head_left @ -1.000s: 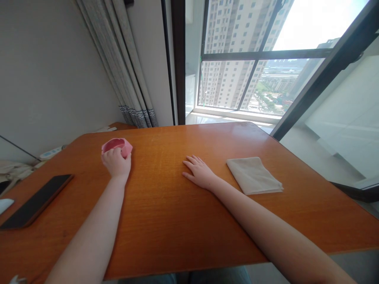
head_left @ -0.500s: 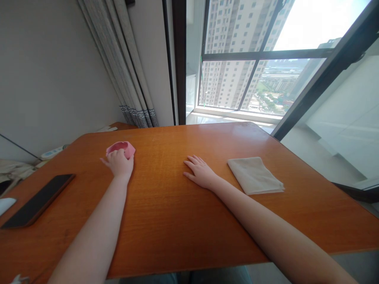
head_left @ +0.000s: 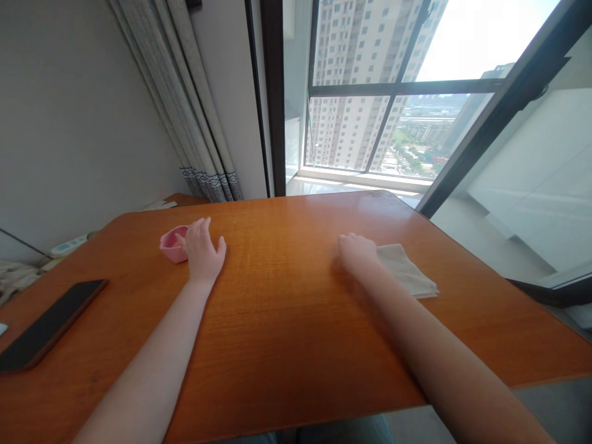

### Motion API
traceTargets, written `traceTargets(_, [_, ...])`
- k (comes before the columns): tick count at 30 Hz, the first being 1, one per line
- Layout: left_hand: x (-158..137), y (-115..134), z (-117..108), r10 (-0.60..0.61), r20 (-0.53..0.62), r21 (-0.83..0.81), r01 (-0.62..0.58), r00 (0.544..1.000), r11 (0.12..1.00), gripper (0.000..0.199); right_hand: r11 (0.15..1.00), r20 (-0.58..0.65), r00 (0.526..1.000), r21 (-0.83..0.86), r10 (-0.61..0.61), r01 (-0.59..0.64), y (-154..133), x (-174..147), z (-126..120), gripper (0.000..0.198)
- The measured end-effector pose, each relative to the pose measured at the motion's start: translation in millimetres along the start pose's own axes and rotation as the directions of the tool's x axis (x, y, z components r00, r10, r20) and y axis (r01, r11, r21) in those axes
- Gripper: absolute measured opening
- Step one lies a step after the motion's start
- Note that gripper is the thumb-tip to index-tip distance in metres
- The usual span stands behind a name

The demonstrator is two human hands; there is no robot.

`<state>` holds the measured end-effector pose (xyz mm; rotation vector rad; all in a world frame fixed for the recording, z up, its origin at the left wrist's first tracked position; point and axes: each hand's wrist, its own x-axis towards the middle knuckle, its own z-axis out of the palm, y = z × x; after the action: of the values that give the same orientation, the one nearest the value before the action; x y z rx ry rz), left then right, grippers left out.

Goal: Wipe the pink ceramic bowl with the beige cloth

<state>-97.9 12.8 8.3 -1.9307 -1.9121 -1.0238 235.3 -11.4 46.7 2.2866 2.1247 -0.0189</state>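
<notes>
My left hand (head_left: pixel 202 253) is open, thumb and fingers apart, just right of a small pink open-topped container (head_left: pixel 174 245) with angular sides. The hand covers the container's right edge; whether they touch I cannot tell. My right hand (head_left: pixel 358 253) is over the table at the left edge of a folded off-white cloth (head_left: pixel 404 270). It is smeared by motion, and its fingers look bent but do not show clearly. The hand and forearm hide the cloth's left part.
On the left of the wooden table (head_left: pixel 268 345) lies a long dark flat slab (head_left: pixel 50 324). A white power strip (head_left: pixel 69 245) is beyond the left edge. Behind the table are a grey curtain (head_left: pixel 185 111) and a large window (head_left: pixel 351 92).
My left hand has let go of the pink container and shifted right with its fingers spread. My right hand has swept rightward across the table to the cloth. The view has turned slightly.
</notes>
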Motion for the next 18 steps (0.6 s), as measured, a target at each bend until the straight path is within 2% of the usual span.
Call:
traceTargets(2, [-2, 13, 6, 0.153, -0.001, -0.039, -0.153, 0.988, 0.987, 0.050, 0.984, 0.162, 0.971, -0.006, 0.174, -0.175, 24, 7, -6, 0.016])
traceTargets(3, [-4, 19, 9, 0.221, 0.002, -0.049, -0.221, 0.975, 0.974, 0.046, 0.981, 0.212, 0.959, 0.017, 0.187, -0.195, 33, 11, -7, 0.015])
traceTargets(5, [-10, 35, 11, 0.313, 0.028, -0.073, -0.310, 0.949, 0.948, 0.038, 0.982, 0.241, 0.960, 0.080, 0.145, -0.169, 42, 17, -5, 0.016])
traceTargets(8, [-23, 64, 7, 0.393, 0.040, -0.123, -0.386, 0.919, 0.914, 0.030, 0.987, 0.199, 0.978, 0.136, 0.055, -0.084, 29, 18, 3, 0.020])
traceTargets(10, [-35, 87, 0, 0.506, 0.069, -0.207, -0.484, 0.860, 0.850, 0.028, 0.978, 0.192, 0.981, 0.209, -0.020, -0.021, 6, 12, 11, 0.023])
traceTargets(11, [-41, 98, -4, 0.582, 0.087, -0.262, -0.545, 0.808, 0.796, 0.027, 0.959, 0.193, 0.978, 0.283, -0.077, 0.019, -7, 8, 15, 0.025])
traceTargets(12, [-46, 108, -7, 0.663, 0.108, -0.321, -0.605, 0.741, 0.729, 0.026, 0.885, 0.184, 0.971, 0.463, -0.155, 0.054, -20, 5, 18, 0.027])
traceTargets(13, [-51, 116, -10, 0.730, 0.132, -0.373, -0.649, 0.670, 0.663, 0.024, 0.757, 0.147, 0.961, 0.648, -0.234, 0.085, -32, 2, 22, 0.028])
traceTargets(15, [-58, 127, -14, 0.804, 0.183, -0.451, -0.678, 0.566, 0.580, 0.022, 0.417, 0.001, 0.942, 0.897, -0.336, 0.148, -49, -1, 28, 0.025])
traceTargets(16, [-60, 129, -15, 0.814, 0.215, -0.478, -0.669, 0.540, 0.570, 0.022, 0.279, -0.082, 0.943, 0.944, -0.324, 0.178, -53, 0, 31, 0.022])
traceTargets(17, [-61, 129, -14, 0.810, 0.253, -0.496, -0.648, 0.528, 0.578, 0.025, 0.195, -0.157, 0.946, 0.956, -0.283, 0.217, -53, 3, 34, 0.019])
traceTargets(18, [-62, 128, -12, 0.799, 0.299, -0.509, -0.621, 0.522, 0.596, 0.030, 0.173, -0.218, 0.949, 0.950, -0.227, 0.259, -51, 7, 37, 0.016])
